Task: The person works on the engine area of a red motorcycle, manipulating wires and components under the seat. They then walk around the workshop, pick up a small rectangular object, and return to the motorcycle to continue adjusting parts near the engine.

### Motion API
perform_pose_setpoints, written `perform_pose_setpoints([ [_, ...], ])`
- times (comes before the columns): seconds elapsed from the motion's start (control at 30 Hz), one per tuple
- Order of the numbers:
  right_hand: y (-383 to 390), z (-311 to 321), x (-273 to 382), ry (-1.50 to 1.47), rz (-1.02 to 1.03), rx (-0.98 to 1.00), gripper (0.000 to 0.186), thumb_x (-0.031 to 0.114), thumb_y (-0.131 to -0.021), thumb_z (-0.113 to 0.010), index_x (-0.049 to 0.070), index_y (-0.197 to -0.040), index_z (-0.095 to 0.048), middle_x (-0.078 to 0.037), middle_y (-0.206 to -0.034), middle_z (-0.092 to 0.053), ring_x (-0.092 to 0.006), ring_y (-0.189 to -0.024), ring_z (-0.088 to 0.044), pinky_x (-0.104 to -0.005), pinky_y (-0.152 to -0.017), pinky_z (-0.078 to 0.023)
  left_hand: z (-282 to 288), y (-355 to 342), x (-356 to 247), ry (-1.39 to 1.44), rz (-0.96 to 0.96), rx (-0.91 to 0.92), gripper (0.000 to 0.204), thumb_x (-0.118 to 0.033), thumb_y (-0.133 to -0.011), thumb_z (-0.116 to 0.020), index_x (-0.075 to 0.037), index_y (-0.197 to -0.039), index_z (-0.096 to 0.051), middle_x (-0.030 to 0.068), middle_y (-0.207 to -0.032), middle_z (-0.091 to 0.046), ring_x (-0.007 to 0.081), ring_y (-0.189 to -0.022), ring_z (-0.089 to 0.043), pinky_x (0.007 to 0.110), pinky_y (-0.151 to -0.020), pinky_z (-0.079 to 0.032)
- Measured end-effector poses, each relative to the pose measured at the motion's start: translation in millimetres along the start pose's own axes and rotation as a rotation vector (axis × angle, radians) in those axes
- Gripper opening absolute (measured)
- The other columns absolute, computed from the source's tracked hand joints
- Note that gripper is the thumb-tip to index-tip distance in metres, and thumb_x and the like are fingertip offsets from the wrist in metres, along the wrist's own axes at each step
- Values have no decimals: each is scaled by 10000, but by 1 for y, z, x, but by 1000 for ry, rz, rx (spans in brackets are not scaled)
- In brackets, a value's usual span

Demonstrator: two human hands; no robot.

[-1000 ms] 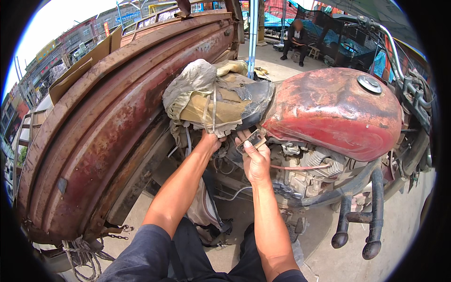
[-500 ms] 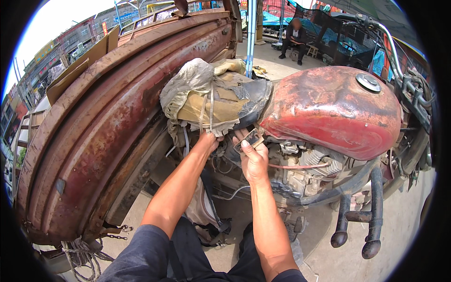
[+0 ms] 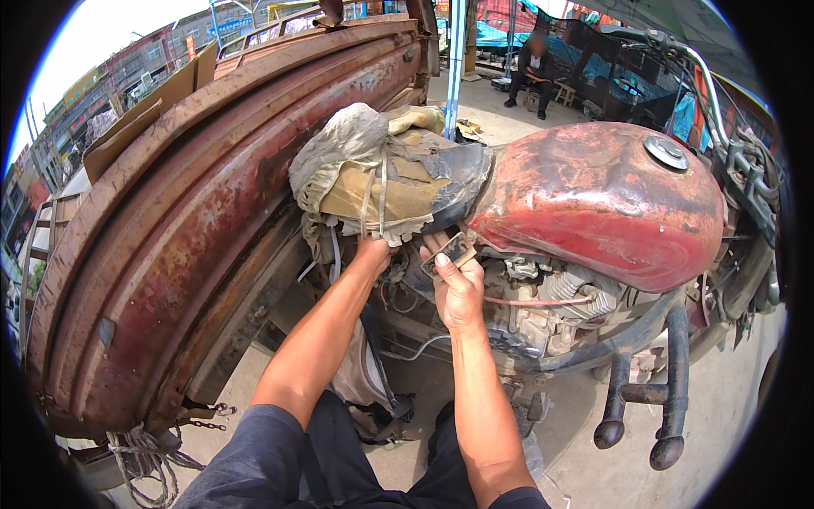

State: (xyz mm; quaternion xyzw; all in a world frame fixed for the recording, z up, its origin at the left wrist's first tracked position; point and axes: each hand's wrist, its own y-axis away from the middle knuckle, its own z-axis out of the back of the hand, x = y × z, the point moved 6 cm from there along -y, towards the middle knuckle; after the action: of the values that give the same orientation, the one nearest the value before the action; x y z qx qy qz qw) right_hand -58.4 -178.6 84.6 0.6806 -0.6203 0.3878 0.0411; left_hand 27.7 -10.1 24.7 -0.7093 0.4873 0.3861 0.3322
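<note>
My right hand (image 3: 459,288) is closed on a small dark rectangular piece with a worn, tan rim (image 3: 454,254), thumb on its face. Just below the front of the seat, it stays close to the motorcycle's frame. My left hand (image 3: 371,253) reaches under the edge of the torn, cloth-wrapped seat (image 3: 386,187). Its visible fingers are curled, but their tips and anything in them are hidden. Two pale straps (image 3: 382,191) run down over the seat toward this hand. To the right is the scuffed red fuel tank (image 3: 593,204) with a silver cap (image 3: 666,153).
A rusty red cargo bed side (image 3: 186,220) curves along the left. Below the tank are the finned engine (image 3: 581,288) and a dark tubular guard (image 3: 674,390) jutting toward me. A rope (image 3: 153,462) hangs at lower left. A seated person (image 3: 532,72) is beyond the blue post (image 3: 454,68).
Both hands keep almost the same places and grips. The view has shifted very slightly; nothing else has visibly moved.
</note>
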Motion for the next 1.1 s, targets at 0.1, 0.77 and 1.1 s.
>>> perform_pose_setpoints([
  [0.1, 0, 0, -1, 12, -4, 4, 592, 66, -874, -623, -57, -1383, -347, -178, -1441, -402, -296, -1332, -390, -424, -1069, -337, 0, -2, 1, 41, 5, -14, 138, -209, -951, -540, -159, -1074, -576, -5, -818, -608, 89, -542, -493, 222, -389, -290],
  [0.77, 0, 4, -4, 47, -14, 7, 644, 83, -872, -639, -23, -1414, -307, -172, -1440, -408, -309, -1335, -389, -424, -1074, -331, 12, -9, 8, -143, -97, -26, 298, -225, -898, -645, -139, -1175, -577, 8, -972, -641, 95, -669, -540, 231, -499, -376],
  [1.1, 0, 2, -5, 65, -21, 21, 671, 91, -873, -640, -10, -1427, -274, -182, -1451, -389, -323, -1345, -375, -432, -1076, -322, 18, -13, 13, -81, 10, -10, 389, -150, -923, -597, -66, -1290, -503, 68, -1179, -590, 176, -985, -576, 306, -779, -486],
])
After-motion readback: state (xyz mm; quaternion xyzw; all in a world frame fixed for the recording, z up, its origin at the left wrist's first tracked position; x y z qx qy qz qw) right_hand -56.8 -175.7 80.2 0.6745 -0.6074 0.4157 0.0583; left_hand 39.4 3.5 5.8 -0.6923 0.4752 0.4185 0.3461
